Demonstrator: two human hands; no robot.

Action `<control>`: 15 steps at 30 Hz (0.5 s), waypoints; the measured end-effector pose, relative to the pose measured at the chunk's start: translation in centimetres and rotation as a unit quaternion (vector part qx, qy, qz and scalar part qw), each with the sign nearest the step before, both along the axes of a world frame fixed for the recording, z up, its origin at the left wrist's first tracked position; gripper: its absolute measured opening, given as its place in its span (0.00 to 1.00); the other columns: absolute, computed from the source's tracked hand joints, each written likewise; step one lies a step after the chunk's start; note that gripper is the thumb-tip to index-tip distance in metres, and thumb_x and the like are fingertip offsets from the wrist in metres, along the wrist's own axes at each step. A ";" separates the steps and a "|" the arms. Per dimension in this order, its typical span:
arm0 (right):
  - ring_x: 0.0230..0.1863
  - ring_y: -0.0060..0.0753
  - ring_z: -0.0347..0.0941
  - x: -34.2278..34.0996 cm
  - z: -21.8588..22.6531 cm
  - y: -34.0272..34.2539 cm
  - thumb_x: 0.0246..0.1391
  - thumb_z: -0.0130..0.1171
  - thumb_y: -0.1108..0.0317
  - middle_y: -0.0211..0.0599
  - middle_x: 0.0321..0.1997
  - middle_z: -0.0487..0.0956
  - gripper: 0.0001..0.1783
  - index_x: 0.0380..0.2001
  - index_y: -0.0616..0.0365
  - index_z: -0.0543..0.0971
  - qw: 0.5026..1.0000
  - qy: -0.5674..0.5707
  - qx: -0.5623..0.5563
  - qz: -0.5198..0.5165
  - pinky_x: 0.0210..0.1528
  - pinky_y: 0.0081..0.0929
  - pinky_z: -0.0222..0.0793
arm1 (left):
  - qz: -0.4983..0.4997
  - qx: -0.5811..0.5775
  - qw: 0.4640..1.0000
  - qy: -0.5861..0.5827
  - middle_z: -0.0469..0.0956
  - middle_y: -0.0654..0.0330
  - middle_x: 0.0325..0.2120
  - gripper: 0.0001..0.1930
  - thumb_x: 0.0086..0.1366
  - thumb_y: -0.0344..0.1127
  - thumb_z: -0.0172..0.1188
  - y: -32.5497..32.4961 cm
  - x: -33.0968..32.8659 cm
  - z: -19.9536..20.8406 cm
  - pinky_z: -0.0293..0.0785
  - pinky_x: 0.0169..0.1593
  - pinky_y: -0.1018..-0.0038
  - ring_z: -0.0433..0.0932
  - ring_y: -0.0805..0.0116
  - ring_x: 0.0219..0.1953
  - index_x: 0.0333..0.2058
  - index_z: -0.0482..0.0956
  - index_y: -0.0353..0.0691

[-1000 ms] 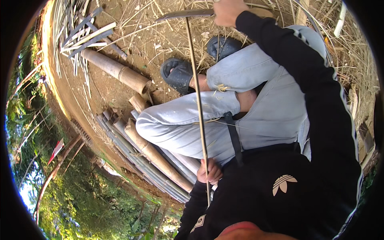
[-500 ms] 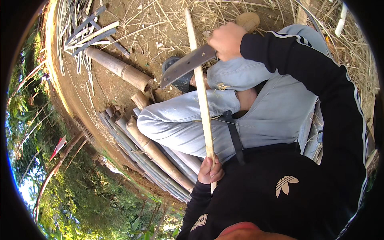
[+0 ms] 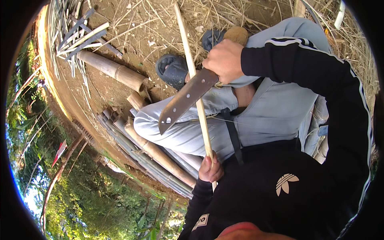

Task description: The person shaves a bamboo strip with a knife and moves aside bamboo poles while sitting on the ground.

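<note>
A broad, dark knife blade with several holes (image 3: 186,98) lies aslant across a long pale bamboo strip (image 3: 201,116). My right hand (image 3: 224,62) is closed round the knife's grip, and a tan rounded end (image 3: 237,35) shows beyond my fist. My left hand (image 3: 211,168) is wrapped round the strip's lower end, close to my belly. From there the strip runs up over my crossed legs to the ground beyond. The blade covers part of the strip; whether its edge bites into it I cannot tell.
Dark sandals (image 3: 172,70) are on my feet. A thick bamboo piece (image 3: 112,70) lies at the left, below a heap of split strips (image 3: 80,34). Several bamboo poles (image 3: 160,154) lie beside my knee. Straw and shavings (image 3: 136,18) cover the ground; green plants grow beyond.
The knife has moved down along the strip toward me, and its blade has turned to show more of its flat side. My left hand has stayed nearly in place.
</note>
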State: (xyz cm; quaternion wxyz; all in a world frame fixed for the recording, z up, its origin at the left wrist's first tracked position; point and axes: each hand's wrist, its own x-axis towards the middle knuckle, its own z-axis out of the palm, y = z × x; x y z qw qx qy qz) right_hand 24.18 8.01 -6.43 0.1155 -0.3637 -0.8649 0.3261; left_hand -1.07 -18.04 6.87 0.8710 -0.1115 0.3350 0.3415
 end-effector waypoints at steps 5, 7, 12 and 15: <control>0.26 0.51 0.78 0.9 -1.4 2.4 0.28 0.60 0.68 0.46 0.20 0.78 0.13 0.24 0.60 0.79 0.992 -0.025 -0.009 -0.127 0.27 0.43 0.73 | 0.007 -0.007 1.000 -0.012 0.63 0.68 0.09 0.16 0.73 0.48 0.38 0.2 -0.2 0.2 0.59 0.13 0.80 0.67 0.76 0.08 0.39 0.62 0.40; 0.26 0.51 0.77 0.6 -1.1 2.7 0.29 0.59 0.68 0.47 0.20 0.78 0.12 0.24 0.60 0.79 0.994 -0.038 0.003 -0.099 0.28 0.43 0.74 | 0.017 -0.007 0.999 -0.029 0.63 0.67 0.09 0.15 0.73 0.48 0.39 0.1 -0.2 -0.5 0.59 0.13 0.80 0.68 0.75 0.08 0.40 0.62 0.40; 0.27 0.52 0.77 0.0 -1.5 1.7 0.30 0.58 0.69 0.47 0.21 0.78 0.11 0.24 0.60 0.79 1.000 -0.014 0.010 -0.024 0.29 0.43 0.74 | 0.002 -0.001 1.000 -0.024 0.63 0.70 0.08 0.16 0.73 0.49 0.36 0.0 -0.4 -1.0 0.59 0.13 0.80 0.69 0.77 0.08 0.38 0.61 0.42; 0.27 0.51 0.77 0.3 -2.4 3.3 0.31 0.59 0.69 0.48 0.22 0.78 0.11 0.24 0.60 0.79 0.990 -0.039 -0.015 -0.133 0.28 0.44 0.74 | -0.013 -0.009 1.000 -0.012 0.62 0.70 0.08 0.17 0.73 0.50 0.36 0.2 -0.6 -0.4 0.59 0.13 0.80 0.68 0.77 0.08 0.37 0.61 0.42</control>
